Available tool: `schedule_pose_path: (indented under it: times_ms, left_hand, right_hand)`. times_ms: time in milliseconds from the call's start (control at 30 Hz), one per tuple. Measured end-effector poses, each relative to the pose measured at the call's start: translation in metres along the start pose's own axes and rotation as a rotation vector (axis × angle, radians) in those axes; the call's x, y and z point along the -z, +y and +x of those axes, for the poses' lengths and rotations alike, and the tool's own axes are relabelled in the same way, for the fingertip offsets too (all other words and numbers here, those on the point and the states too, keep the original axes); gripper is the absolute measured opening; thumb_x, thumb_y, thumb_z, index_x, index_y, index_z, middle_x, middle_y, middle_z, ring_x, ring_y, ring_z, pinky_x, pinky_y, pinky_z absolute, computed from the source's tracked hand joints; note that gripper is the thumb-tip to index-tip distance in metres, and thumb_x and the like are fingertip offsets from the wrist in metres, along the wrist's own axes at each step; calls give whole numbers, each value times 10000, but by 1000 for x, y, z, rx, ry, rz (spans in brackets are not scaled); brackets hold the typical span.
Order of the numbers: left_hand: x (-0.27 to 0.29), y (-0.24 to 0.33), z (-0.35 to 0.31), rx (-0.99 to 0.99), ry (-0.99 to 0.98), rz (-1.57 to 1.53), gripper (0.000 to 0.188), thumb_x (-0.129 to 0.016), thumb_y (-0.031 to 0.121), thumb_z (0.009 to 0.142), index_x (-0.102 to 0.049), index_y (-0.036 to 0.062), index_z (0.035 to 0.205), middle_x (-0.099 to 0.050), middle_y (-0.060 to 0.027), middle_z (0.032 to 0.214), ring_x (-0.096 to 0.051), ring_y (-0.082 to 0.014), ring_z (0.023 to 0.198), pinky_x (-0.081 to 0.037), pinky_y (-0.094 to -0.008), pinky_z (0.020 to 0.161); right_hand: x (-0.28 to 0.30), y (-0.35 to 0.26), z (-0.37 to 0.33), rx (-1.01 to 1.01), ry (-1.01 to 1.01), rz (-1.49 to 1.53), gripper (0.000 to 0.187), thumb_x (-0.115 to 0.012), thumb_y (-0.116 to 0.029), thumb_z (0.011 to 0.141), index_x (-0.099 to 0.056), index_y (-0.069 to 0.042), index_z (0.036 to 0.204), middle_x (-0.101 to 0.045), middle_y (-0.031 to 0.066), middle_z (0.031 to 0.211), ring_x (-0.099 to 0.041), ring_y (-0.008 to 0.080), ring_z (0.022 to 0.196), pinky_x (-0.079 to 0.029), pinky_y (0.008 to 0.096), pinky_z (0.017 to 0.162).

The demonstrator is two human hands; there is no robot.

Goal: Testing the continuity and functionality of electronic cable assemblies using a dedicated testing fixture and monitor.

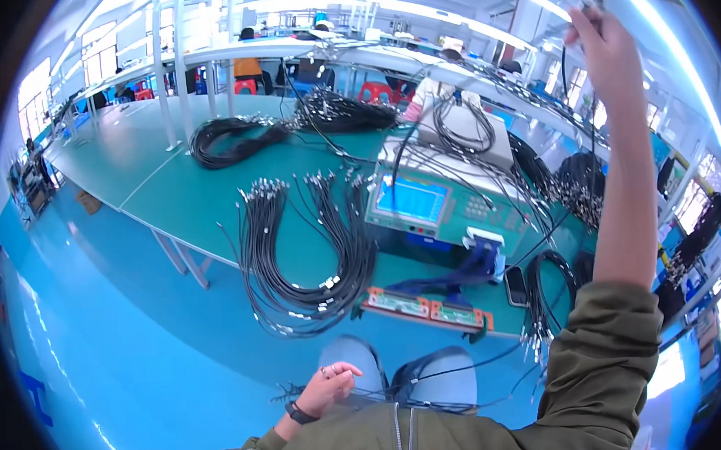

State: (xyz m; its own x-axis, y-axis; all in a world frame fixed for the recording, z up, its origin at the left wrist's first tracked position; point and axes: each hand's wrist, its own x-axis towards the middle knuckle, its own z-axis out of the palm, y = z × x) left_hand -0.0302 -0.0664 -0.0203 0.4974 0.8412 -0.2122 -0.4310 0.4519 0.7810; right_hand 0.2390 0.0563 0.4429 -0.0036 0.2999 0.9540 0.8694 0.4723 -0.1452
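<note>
Hands: right hand point(604, 41) raised gripping cable point(565, 67), left hand point(330, 385) apparently pinching wires point(304, 388), green workbench point(196, 193)

Thin black cable point(466, 364): one slack strand, running from the lap near the lowered left hand across the knees, rising past the green bench edge.
Upper end: metal-tipped connector point(589, 3), pinched high overhead in the raised right hand.
Lower end: held low, tip unclear.

Right hand point(604, 41) fingers blurred, cable end point(585, 0) there too small to tell.
</note>
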Motion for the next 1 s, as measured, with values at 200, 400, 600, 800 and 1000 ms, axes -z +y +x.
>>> schedule_pose_path:
  times_ms: [200, 400, 600, 800, 1000]
  left_hand:
    - [-2, -21, 31, -139, -56, -312, 176, -432, 100, 884, -543, 24, 998, -414, 16, 639, -320, -57, 527, -248, -167, 477]
    - [3, -38, 43, -161, -175, -232, 232, -399, 172, 920, -514, 17, 1049, -429, 7, 667, -343, -50, 582, -267, -165, 531]
    - [-13, -34, 60, -52, -118, -227, 264, -378, 199, 932, -498, 18, 1082, -448, 4, 696, -344, -46, 591, -256, -160, 544]
    - [1, -36, 69, -62, -173, -178, 270, -392, 211, 922, -494, 11, 1072, -460, -13, 711, -350, -60, 597, -272, -183, 544]
    - [6, -40, 71, -198, -149, -465, 392, -405, 377, 907, -463, 65, 1138, -466, -42, 706, -341, -110, 557, -274, -220, 522]
  right_hand:
    - [-100, 20, 115, 392, 517, -519, 163, -491, -188, 881, -526, -29, 893, -526, 46, 638, -493, 175, 553, -393, 277, 544]
    - [-279, 33, 116, 39, -136, 284, 220, -420, -205, 863, -564, -68, 957, -601, 77, 823, -559, 205, 670, -439, 324, 662]
    - [-374, 50, 22, -233, -560, 610, 466, -362, -44, 822, -335, 12, 1283, -622, 111, 935, -581, 137, 646, -410, 199, 509]
    - [-330, 11, -31, -3, -882, 661, 314, -366, -37, 831, -522, -18, 1102, -609, 54, 801, -499, 113, 597, -396, 200, 542]
    - [-199, -21, -98, 85, -1094, 745, 366, -435, -25, 814, -491, -44, 1176, -482, 22, 767, -397, 114, 640, -349, 219, 605]
